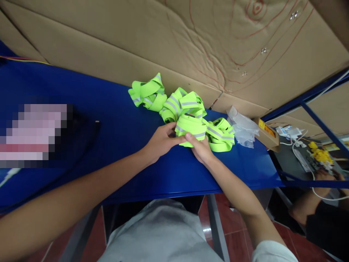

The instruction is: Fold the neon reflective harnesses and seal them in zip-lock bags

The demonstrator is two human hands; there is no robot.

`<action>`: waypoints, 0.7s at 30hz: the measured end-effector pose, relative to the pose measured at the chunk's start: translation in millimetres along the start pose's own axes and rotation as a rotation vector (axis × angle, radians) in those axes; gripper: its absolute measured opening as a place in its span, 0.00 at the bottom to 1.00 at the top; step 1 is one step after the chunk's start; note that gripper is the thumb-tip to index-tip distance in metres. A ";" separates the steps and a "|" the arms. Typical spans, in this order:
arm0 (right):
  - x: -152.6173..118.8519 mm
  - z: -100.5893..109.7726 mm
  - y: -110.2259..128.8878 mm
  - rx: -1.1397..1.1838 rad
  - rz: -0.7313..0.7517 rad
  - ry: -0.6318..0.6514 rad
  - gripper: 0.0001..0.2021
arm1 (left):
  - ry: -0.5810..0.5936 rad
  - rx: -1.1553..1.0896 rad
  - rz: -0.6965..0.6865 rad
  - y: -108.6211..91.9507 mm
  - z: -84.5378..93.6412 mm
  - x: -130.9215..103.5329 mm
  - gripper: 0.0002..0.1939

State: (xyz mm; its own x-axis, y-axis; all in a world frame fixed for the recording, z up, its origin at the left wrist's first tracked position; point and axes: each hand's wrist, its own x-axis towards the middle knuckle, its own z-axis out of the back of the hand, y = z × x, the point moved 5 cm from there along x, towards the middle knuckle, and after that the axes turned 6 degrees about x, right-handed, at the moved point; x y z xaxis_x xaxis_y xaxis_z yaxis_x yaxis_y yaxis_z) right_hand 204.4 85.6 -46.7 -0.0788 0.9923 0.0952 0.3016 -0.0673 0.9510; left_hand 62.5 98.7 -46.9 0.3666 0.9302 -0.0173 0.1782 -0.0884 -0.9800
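Observation:
A rolled neon-yellow reflective strap point(193, 127) with a grey stripe is gripped between my two hands, near the middle of the blue table. My left hand point(166, 140) closes on its left side, the thumb along the front. From below and the right, my right hand point(201, 147) holds it, thumb pressed on its lower front and the other fingers mostly hidden. More straps of the same kind lie around it: a loose tangle point(148, 94) at the left, a coiled bunch point(178, 103) just behind, and another bundle point(221, 134) touching or close by at the right.
A cardboard wall point(122, 40) rises behind the blue table point(125, 134). Clear plastic bags point(241, 125) and a small cardboard box point(267, 133) sit at the right end. A dark cable point(89, 142) runs on the left. At far right, a co-worker's hands point(325, 178) are near yellow items point(321, 154).

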 end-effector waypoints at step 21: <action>-0.4 -6.7 10.5 -0.122 -0.021 0.153 0.42 | 0.091 -0.197 0.044 1.2 3.8 6.7 0.25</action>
State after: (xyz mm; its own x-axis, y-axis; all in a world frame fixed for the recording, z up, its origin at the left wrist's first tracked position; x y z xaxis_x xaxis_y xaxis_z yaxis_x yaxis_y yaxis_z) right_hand 201.2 83.8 -34.8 -0.2300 0.9670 0.1100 0.1815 -0.0684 0.9810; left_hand 61.7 106.1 -49.0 0.4569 0.8889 -0.0326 0.3318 -0.2043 -0.9210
